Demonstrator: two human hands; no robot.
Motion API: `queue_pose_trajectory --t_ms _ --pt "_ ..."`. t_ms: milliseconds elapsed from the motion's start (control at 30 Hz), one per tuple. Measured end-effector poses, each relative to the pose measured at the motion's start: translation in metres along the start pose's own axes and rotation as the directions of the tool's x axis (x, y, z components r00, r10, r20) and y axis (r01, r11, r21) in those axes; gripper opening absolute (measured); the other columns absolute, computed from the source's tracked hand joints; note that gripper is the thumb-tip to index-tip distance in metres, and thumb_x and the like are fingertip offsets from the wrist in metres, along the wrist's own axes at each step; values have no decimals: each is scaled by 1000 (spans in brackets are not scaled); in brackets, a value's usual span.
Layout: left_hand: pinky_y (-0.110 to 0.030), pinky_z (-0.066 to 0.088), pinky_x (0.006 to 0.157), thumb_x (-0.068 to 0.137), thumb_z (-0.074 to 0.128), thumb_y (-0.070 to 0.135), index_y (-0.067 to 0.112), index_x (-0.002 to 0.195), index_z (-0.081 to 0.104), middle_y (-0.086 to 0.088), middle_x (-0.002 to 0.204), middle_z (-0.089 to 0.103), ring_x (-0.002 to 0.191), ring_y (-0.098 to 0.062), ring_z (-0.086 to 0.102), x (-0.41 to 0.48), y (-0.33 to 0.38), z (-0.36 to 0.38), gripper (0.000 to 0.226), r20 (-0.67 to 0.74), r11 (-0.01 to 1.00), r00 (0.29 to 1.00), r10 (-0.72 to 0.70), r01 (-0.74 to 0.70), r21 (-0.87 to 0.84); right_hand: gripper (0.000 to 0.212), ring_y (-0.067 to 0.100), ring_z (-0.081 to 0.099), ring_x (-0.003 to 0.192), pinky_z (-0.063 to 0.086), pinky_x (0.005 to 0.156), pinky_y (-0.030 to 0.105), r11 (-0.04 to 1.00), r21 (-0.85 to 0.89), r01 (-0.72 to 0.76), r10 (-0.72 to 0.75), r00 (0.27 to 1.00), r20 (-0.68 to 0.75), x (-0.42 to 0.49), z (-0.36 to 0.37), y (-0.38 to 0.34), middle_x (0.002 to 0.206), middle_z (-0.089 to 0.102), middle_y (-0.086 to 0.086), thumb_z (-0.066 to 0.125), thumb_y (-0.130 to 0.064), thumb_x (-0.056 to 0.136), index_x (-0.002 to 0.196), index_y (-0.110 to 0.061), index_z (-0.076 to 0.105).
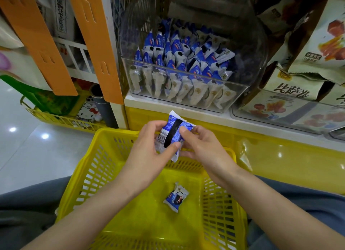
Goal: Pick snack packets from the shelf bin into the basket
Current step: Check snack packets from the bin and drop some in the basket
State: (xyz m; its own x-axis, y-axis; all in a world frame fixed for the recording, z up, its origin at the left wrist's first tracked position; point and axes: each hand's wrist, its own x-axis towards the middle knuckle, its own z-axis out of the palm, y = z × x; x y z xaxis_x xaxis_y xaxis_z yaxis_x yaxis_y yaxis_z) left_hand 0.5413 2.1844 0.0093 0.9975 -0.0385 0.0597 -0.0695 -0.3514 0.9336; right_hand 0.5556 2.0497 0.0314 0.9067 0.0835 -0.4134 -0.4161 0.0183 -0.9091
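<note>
Blue-white packet (pixel 172 136) in grip of both hands, left hand (pixel 149 149) & right hand (pixel 201 147), 1 packet in basket (pixel 176 197), yellow basket (pixel 89 167).

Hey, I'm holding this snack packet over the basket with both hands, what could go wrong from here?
1. The held packet sits above the basket's far rim, not its middle. Released there, it might fall outside.
2. Your left hand and right hand both pinch it, so squeezing may crush the snack.
3. The basket appears to rest on your lap. Reaching for the clear bin could tip it and spill the packet inside.
</note>
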Motion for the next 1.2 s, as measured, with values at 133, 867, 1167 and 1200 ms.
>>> queue_pose_trajectory --t_ms 133,867,1167,1200 --pt "1 33 75 80 69 22 28 111 47 20 106 50 93 22 42 -1 -3 -1 38 -3 994 997 72 -72 79 23 12 69 75 58 66 26 1000 2 18 -18 1000 22 -2 3 2 92 70 9 55 -16 92 110 -3 48" --pt "-24 35 58 96 38 26 16 124 40 -3 111 61 92 -21 59 0 -4 -10 30 121 773 968 220 -248 584 28 14 65 67 56 67 32 981 -157 116 -119 993 -6 -1 12 17 94 64 5 63 -4 84 89 -16 39" --pt "-39 43 56 94 43 18 11 109 43 -9 82 63 73 -30 59 6 -4 -13 16 103 793 972 210 -231 563 32 18 62 85 52 78 48 888 -402 224 -252 968 -16 1 14 24 101 63 4 68 -12 80 92 -23 40" --pt "-39 46 60 94 44 17 13 109 42 -8 84 64 73 -27 59 6 -5 -13 16 78 851 979 189 -204 484 33 14 61 85 52 78 45 858 -449 250 -288 957 -17 1 14 24 100 61 -1 69 -14 80 95 -21 41"
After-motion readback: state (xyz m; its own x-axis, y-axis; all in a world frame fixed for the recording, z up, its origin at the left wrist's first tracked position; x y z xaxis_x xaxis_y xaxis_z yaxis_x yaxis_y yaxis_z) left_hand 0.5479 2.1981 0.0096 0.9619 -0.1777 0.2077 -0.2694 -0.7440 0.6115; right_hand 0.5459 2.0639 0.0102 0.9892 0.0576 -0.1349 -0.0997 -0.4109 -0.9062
